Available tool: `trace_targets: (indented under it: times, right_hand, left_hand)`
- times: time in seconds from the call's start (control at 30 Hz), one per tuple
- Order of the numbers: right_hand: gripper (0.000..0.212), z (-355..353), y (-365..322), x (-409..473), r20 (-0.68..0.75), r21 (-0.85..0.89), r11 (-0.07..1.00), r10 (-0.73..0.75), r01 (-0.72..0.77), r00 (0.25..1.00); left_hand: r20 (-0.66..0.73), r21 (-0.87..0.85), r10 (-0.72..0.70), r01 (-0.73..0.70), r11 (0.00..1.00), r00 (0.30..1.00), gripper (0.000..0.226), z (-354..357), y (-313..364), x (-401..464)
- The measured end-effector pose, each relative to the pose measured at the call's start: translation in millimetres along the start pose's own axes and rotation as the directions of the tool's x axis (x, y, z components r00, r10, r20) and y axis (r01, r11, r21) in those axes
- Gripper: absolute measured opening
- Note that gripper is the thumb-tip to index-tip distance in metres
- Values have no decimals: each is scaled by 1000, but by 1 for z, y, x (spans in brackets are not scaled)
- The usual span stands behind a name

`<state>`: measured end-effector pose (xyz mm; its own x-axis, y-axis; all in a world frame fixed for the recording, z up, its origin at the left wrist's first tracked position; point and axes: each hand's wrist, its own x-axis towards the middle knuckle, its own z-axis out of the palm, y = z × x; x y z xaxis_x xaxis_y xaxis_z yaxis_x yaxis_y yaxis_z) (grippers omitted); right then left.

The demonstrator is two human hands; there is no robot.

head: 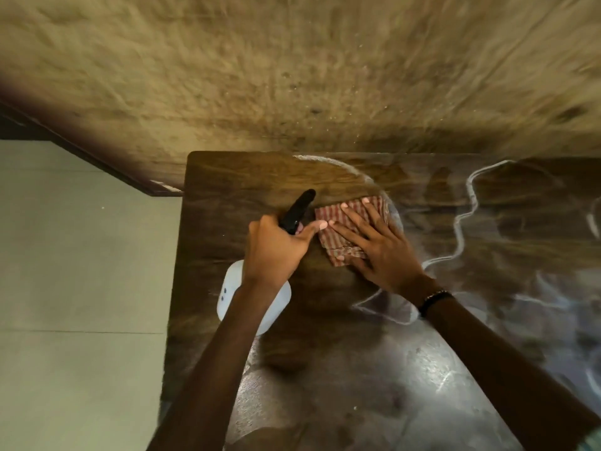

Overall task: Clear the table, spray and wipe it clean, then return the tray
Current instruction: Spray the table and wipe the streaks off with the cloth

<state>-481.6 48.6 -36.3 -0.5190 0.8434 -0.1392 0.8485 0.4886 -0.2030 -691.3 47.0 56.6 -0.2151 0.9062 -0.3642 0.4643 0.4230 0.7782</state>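
A dark wooden table (227, 177) fills the lower right of the head view, its top wet with pale streaks of spray. My right hand (377, 249) lies flat with spread fingers on a red-and-white striped cloth (335, 219), pressing it onto the table near the far left corner. My left hand (276, 249) grips the black trigger head of a white spray bottle (227, 294), held above the table's left side. The bottle's body shows below my wrist; its nozzle points away from me. No tray is in view.
A rough tan wall (292, 76) rises right behind the table's far edge. Pale floor tiles (81, 255) lie to the left, with a dark wooden strip (97, 157) running along the wall's foot. White foam lines (468, 203) cross the table's right half.
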Motion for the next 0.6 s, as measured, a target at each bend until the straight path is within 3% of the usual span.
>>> trace_targets:
  times: [0.1,0.2,0.4,0.6]
  right_hand:
    - [61,-2,6,-5,2,8,1000,-17,17,1000]
    - [60,-3,10,-9,6,10,1000,-15,15,1000]
    - [62,3,26,-17,-1,-22,999,-49,49,999]
    - [61,-2,43,-16,-26,-24,1000,14,-15,1000]
  left_hand:
    - [43,90,-26,22,996,999,49,23,12,2]
    - [38,166,10,-16,986,999,41,41,20,1]
    - [27,188,-2,-3,982,1000,50,48,15,8]
    - [-63,191,-59,70,979,996,43,39,16,5]
